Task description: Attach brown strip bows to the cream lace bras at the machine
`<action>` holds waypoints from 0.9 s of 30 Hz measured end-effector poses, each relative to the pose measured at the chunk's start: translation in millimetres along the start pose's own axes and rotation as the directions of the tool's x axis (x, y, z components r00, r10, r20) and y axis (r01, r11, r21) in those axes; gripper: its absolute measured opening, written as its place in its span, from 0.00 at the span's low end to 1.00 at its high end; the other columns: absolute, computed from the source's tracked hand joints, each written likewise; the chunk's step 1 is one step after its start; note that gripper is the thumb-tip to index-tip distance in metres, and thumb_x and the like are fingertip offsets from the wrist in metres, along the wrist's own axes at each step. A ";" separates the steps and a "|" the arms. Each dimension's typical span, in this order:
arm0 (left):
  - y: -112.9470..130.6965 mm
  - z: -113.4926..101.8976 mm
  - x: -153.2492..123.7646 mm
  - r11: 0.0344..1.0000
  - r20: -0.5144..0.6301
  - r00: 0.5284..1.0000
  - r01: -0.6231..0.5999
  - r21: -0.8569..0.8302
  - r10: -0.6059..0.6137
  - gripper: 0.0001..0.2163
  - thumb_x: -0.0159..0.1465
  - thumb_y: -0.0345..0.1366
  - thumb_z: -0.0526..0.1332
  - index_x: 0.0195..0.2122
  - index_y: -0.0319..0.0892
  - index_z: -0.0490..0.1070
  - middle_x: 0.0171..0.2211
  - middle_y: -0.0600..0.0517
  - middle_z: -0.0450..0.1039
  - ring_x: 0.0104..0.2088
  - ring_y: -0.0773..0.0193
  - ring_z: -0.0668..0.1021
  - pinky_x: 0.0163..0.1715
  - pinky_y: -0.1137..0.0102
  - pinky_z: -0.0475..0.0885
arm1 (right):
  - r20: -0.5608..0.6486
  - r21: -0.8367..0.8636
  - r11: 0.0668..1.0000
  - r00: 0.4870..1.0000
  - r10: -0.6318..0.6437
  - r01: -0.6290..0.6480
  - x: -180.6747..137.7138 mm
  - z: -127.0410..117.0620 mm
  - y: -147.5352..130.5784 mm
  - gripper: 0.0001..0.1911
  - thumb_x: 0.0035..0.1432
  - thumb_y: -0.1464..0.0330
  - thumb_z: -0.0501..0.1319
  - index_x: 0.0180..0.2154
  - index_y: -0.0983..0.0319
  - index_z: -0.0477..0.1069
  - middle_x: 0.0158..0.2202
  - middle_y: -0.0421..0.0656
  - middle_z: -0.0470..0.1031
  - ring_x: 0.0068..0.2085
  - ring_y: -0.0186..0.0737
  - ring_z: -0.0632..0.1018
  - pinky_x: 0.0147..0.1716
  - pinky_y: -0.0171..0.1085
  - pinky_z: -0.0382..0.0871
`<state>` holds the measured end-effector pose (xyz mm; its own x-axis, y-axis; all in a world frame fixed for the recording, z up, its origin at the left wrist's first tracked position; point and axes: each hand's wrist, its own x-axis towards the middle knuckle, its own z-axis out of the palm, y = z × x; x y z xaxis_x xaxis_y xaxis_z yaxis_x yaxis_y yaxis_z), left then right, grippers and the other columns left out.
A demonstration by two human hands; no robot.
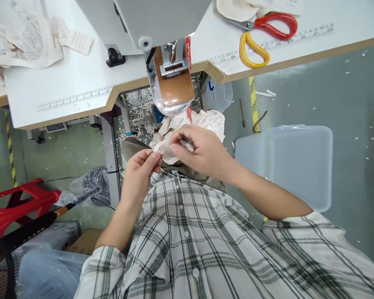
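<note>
Over my lap lies a bunch of cream lace garment pieces. With thumb and fingertips pressed together, my left hand pinches the edge of a thin pale fabric piece. My right hand is just right of it, fingers curled round a small dark and silvery object; motion blur and the fingers hide its kind. Directly above both hands is the sewing machine's bed, with its presser foot and needle over a brown plate.
Scissors with red and yellow handles lie on the white table, right of the machine. More cream garments lie at the left. A clear plastic bin stands on the floor at right, a red stool at left.
</note>
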<state>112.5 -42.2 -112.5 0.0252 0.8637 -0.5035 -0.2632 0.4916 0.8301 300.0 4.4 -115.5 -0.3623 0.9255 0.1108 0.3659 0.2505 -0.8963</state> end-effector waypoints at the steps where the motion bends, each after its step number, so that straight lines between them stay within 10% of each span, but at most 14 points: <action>1: 0.0 0.4 0.1 1.000 0.001 1.000 -0.001 -0.004 0.001 0.11 0.59 0.41 0.71 0.27 0.40 0.75 0.24 0.55 0.70 0.22 0.73 0.67 0.26 0.75 0.63 | 0.039 -0.012 0.999 0.999 -0.037 0.038 -2.5 2.2 -2.1 0.07 0.63 0.64 0.61 0.36 0.62 0.71 0.33 0.41 0.75 0.34 0.37 0.74 0.36 0.35 0.65; 9: -2.3 -3.2 -2.5 0.985 0.000 0.995 -0.096 0.146 0.097 0.08 0.64 0.39 0.67 0.31 0.41 0.76 0.25 0.55 0.69 0.26 0.71 0.68 0.29 0.74 0.64 | 0.136 -0.186 0.976 0.987 -0.091 0.115 -6.0 5.5 1.7 0.13 0.69 0.63 0.55 0.36 0.63 0.74 0.35 0.44 0.78 0.37 0.38 0.76 0.34 0.35 0.61; 18: -1.6 -2.4 -1.6 0.995 0.018 0.999 -0.041 0.090 0.040 0.08 0.62 0.38 0.68 0.29 0.41 0.75 0.25 0.54 0.70 0.25 0.71 0.67 0.29 0.74 0.64 | 0.135 0.075 0.997 0.991 -0.002 -0.008 -8.5 2.7 7.7 0.06 0.66 0.65 0.59 0.38 0.62 0.71 0.35 0.41 0.77 0.36 0.37 0.75 0.36 0.34 0.65; 27: -0.7 0.0 -0.4 0.999 0.016 1.000 -0.020 0.050 0.019 0.09 0.60 0.38 0.69 0.27 0.39 0.75 0.24 0.54 0.70 0.24 0.72 0.67 0.27 0.75 0.64 | 0.137 -0.194 0.974 0.986 -0.092 0.118 -14.0 12.2 9.7 0.13 0.70 0.64 0.56 0.37 0.63 0.76 0.37 0.45 0.80 0.38 0.39 0.78 0.34 0.35 0.65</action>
<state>112.7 -42.9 -113.0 0.0357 0.8747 -0.4834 -0.2151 0.4791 0.8510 298.1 -9.6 -131.0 -0.5083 0.8509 0.1328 0.4803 0.4081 -0.7763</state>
